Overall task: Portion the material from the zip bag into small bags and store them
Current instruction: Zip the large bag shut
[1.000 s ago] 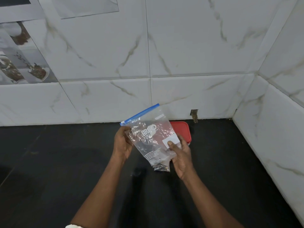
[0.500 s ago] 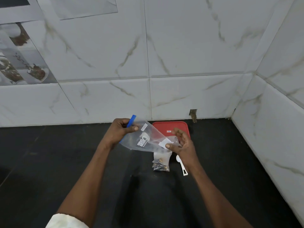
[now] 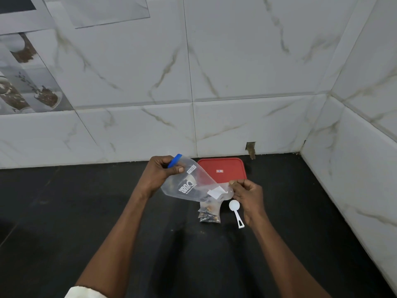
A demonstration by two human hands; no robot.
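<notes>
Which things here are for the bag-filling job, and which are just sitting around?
For the job:
zip bag, held by the left hand and right hand
small bags in a pile
white scoop
red lid, maybe on the storage box

Just there:
black counter
marbled wall tiles
picture tiles
</notes>
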